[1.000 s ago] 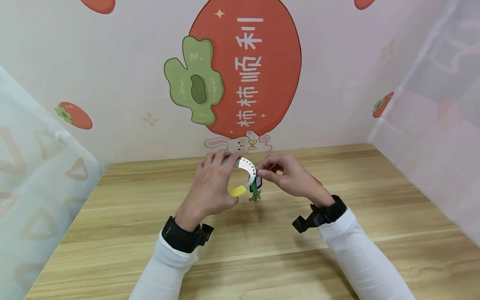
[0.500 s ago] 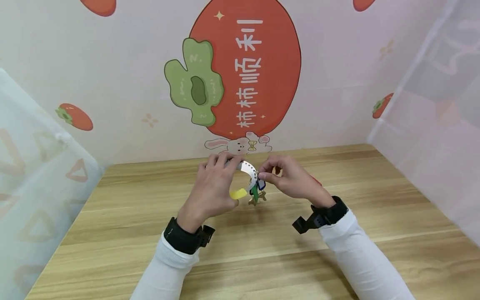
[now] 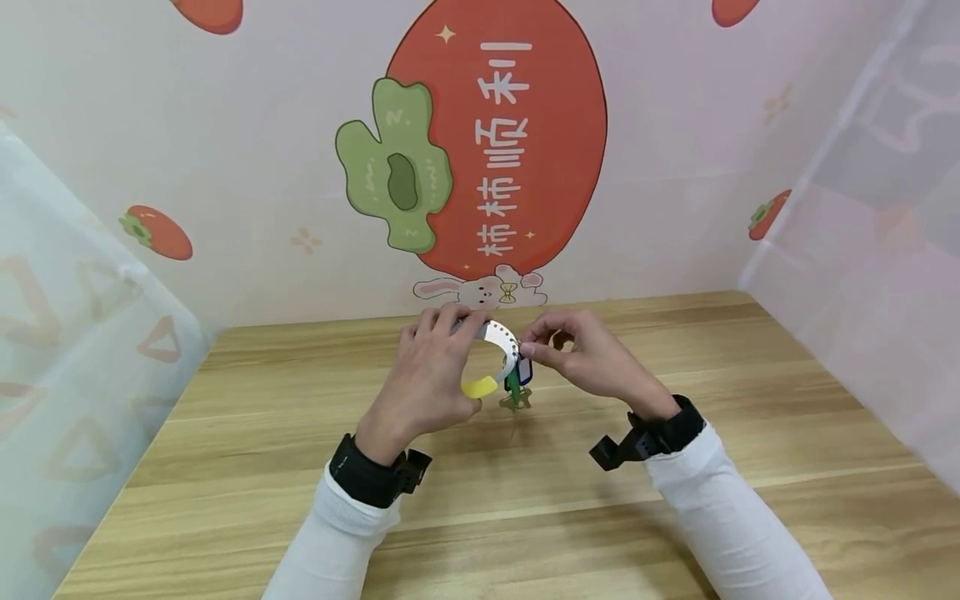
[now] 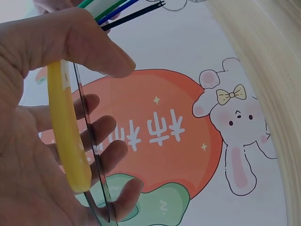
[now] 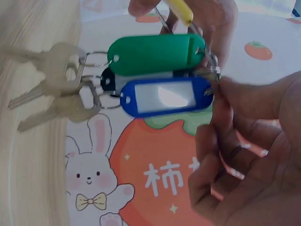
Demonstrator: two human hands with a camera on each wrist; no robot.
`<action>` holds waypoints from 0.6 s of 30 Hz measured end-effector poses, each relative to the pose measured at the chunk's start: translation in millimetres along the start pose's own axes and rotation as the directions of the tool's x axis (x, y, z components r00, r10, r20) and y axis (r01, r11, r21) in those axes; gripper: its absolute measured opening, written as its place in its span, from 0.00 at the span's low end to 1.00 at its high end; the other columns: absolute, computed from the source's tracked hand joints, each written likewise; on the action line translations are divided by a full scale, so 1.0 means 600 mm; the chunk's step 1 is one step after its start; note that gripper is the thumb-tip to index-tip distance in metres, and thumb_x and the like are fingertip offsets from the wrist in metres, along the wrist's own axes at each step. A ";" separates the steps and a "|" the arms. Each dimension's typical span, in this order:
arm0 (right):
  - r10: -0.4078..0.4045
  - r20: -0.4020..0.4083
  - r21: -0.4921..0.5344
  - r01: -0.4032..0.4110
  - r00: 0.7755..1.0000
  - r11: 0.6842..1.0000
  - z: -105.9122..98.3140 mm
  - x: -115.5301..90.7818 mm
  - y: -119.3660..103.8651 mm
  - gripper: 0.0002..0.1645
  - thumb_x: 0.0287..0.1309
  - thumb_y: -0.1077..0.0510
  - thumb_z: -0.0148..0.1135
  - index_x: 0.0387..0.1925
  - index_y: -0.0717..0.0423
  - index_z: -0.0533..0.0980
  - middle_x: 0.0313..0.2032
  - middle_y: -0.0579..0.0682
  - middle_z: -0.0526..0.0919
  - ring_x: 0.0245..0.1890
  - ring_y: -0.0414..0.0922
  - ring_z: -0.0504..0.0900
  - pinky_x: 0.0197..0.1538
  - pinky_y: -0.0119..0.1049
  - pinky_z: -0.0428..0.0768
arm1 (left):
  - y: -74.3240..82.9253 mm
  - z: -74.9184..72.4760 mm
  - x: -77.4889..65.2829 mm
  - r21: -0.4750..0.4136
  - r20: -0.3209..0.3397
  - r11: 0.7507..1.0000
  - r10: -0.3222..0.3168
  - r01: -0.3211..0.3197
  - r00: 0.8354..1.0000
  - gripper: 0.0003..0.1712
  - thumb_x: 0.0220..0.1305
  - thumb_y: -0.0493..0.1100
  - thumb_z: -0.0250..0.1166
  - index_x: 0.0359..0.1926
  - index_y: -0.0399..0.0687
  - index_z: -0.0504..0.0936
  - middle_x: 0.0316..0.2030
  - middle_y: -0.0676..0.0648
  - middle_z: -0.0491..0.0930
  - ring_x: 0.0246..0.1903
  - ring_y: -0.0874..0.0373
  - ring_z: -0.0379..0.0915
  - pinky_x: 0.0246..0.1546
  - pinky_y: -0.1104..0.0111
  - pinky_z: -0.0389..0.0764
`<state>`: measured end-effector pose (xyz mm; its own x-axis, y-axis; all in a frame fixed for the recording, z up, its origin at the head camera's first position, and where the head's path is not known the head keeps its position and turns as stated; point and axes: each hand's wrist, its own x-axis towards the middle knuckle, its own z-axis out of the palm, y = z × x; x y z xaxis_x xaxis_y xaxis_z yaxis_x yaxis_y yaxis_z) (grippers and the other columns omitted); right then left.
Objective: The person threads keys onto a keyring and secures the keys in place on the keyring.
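Note:
My left hand (image 3: pixel 427 385) grips a large flat metal ring (image 3: pixel 501 335) with a row of small holes and a yellow sleeve (image 4: pixel 68 136). In the left wrist view, the sleeve runs along the palm. At the ring's right side, my right hand (image 3: pixel 592 357) pinches small metal loops between thumb and forefinger, where key tags join the ring. From there hang a green tag (image 5: pixel 148 55), a blue tag (image 5: pixel 164 98) and a black tag (image 5: pixel 108 79), partly hidden between them. Brass-coloured keys (image 5: pixel 63 70) dangle from the tags' far ends.
Below both hands lies a wood-grain table (image 3: pixel 480 517). A printed wall sheet (image 3: pixel 300 167) with a large red fruit and a bunny rises along the table's back edge, with pale sheets (image 3: pixel 82 350) at both sides. Black camera straps (image 3: pixel 367 475) circle the wrists.
The tags and keys have swung a little below the ring. Both hands keep their hold and sit slightly further right in the head view, which has shifted as well.

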<state>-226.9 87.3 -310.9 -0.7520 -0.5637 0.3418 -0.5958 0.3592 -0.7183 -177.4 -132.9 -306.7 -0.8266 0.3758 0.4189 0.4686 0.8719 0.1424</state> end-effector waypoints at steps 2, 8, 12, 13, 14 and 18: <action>-0.006 0.002 0.011 0.006 1.000 1.000 -0.001 0.000 0.002 0.04 0.55 0.53 0.61 0.32 0.45 0.79 0.30 0.45 0.78 0.32 0.42 0.74 0.36 0.39 0.71 | 0.000 -0.001 0.000 -0.011 -0.003 1.000 -0.005 0.005 1.000 0.56 0.28 0.49 0.75 0.65 0.56 0.62 0.56 0.47 0.64 0.55 0.48 0.57 0.48 0.49 0.62; -0.014 0.004 0.066 0.014 1.000 0.998 -0.005 -0.002 -0.016 0.06 0.53 0.59 0.62 0.35 0.52 0.78 0.31 0.48 0.77 0.32 0.46 0.74 0.35 0.38 0.71 | 0.000 -0.002 0.000 -0.030 0.001 0.999 -0.016 0.016 1.000 0.57 0.28 0.48 0.74 0.67 0.58 0.60 0.56 0.47 0.64 0.55 0.48 0.57 0.49 0.49 0.62; -0.012 0.010 0.097 0.011 1.000 0.995 -0.008 -0.004 -0.033 0.11 0.52 0.62 0.62 0.40 0.57 0.77 0.33 0.51 0.78 0.35 0.48 0.74 0.38 0.40 0.72 | 0.000 -0.003 0.000 -0.036 0.004 0.999 -0.016 0.016 1.000 0.56 0.29 0.49 0.74 0.66 0.58 0.60 0.56 0.47 0.64 0.56 0.47 0.57 0.49 0.49 0.62; -0.010 0.014 0.103 0.008 1.000 0.995 -0.008 -0.004 -0.034 0.13 0.52 0.62 0.62 0.41 0.58 0.77 0.34 0.51 0.78 0.36 0.48 0.75 0.40 0.41 0.73 | 0.001 -0.003 0.000 -0.035 0.004 0.999 -0.015 0.015 1.000 0.56 0.29 0.49 0.74 0.66 0.58 0.60 0.56 0.47 0.64 0.55 0.47 0.57 0.49 0.49 0.62; -0.010 0.019 0.107 0.008 1.000 0.994 -0.009 -0.004 -0.034 0.15 0.52 0.62 0.62 0.43 0.59 0.76 0.36 0.51 0.78 0.37 0.48 0.75 0.41 0.41 0.73 | 0.001 -0.003 0.000 -0.036 0.004 0.999 -0.013 0.013 1.000 0.56 0.29 0.49 0.74 0.66 0.57 0.61 0.56 0.47 0.64 0.55 0.47 0.57 0.49 0.49 0.62; -0.018 0.052 0.133 0.011 0.998 0.991 -0.009 -0.003 -0.032 0.18 0.54 0.62 0.60 0.49 0.60 0.75 0.41 0.50 0.79 0.40 0.49 0.76 0.45 0.43 0.73 | 0.002 -0.002 0.000 -0.042 0.003 0.999 -0.004 0.004 1.000 0.54 0.29 0.49 0.74 0.64 0.55 0.63 0.56 0.47 0.65 0.54 0.48 0.58 0.49 0.49 0.63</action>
<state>-215.8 85.5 -294.5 -0.7252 -0.6080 0.3231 -0.5616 0.2510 -0.7884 -176.7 -132.3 -305.2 -0.8290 0.3735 0.4161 0.4783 0.8591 0.1818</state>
